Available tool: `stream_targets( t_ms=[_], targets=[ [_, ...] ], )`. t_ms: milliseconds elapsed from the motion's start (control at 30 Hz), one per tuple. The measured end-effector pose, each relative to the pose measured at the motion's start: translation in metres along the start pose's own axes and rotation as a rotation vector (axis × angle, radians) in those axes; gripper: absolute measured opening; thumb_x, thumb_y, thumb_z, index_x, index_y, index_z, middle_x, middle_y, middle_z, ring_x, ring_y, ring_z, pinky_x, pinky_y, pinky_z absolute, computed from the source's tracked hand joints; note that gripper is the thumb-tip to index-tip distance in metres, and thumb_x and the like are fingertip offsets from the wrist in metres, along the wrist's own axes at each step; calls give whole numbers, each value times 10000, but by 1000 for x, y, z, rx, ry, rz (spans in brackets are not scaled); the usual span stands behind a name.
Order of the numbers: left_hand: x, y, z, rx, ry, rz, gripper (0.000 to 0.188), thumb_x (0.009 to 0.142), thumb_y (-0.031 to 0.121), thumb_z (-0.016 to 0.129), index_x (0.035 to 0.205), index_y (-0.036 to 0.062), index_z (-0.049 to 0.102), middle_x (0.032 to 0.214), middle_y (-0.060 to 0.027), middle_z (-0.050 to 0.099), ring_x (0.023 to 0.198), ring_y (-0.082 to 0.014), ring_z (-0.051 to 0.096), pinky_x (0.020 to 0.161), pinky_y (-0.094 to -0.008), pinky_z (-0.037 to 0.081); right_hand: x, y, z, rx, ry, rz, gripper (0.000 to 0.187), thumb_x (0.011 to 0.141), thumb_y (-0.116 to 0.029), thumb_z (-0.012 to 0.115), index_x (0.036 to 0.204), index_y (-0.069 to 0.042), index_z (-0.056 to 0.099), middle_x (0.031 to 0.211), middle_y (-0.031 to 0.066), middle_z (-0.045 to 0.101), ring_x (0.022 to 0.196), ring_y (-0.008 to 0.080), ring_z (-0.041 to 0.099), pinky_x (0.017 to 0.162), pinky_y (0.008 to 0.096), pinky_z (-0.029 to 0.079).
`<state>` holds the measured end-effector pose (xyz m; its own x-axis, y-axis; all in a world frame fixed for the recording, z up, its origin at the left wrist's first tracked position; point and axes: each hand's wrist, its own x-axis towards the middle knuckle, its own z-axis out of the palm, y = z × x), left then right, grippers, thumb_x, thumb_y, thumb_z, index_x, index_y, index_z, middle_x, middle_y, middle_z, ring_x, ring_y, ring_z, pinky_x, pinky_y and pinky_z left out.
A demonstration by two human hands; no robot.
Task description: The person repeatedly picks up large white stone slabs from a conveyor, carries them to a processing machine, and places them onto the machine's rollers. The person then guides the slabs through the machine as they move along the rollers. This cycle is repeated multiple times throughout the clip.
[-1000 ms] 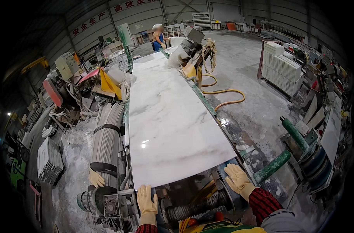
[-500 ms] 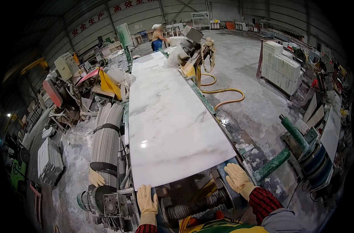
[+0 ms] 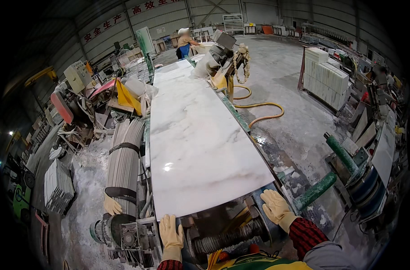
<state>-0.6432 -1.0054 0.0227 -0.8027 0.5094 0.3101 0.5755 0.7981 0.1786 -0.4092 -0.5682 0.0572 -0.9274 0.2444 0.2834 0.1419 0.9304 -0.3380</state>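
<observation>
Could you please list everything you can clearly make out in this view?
Flat rectangular stone slab: one, veined white, centre
Stacked rectangular panels: several, white, right background
Strapped ribbed bundle: one, grey, left of slab
Loose glove: one, cream, bundle's near end
Curved hose: at least one, yellow, right of slab
Thick cylindrical bars: two, green, right of slab
Co-worker: at least one, tan and blue, beyond slab
Left gloved hand: one, cream, near-left slab corner
Right gloved hand: one, cream, near-right slab corner

Yellow hose [image 3: 282, 109] on the grey floor [image 3: 281, 72], white slab stack [image 3: 324, 83] to the right, green vehicle [image 3: 22, 204] at far left.
</observation>
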Motion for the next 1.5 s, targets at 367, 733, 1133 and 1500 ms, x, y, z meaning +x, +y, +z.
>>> stream_targets(
  t_ms=[367,733,1133,1500],
  targets=[
    [-4,-1,2,18,18,15,589,1008,300,681,1531,72,536,1584,-264,510,1470,-508,435,1257,-565,324,5,-14,-18,17,3,-22,366,895,-150,686,1231,-17,633,1239,217,626,1187,444,580,1070,516,470],
    [-9,-1,0,25,27,23,593,1001,291,690,1528,74,531,1573,-256,511,1460,-511,440,1245,-568,338,4,-25,-24,0,155,-105,286,862,-115,670,1121,-28,587,1117,200,581,1092,432,564,988,512,480],
    [-12,5,-6,6,18,13,592,999,286,685,1525,66,526,1574,-260,505,1453,-515,440,1239,-572,337,-10,-16,-10,-35,156,-84,369,900,-164,683,1231,-9,641,1253,233,634,1210,455,579,1101,530,463],
    [-18,6,-10,2,24,24,594,1006,305,673,1526,57,528,1572,-271,506,1451,-515,447,1246,-567,326,-11,-23,-19,-21,117,-69,331,893,-146,667,1197,-19,628,1211,218,629,1156,446,580,1051,519,481]
  ],
)
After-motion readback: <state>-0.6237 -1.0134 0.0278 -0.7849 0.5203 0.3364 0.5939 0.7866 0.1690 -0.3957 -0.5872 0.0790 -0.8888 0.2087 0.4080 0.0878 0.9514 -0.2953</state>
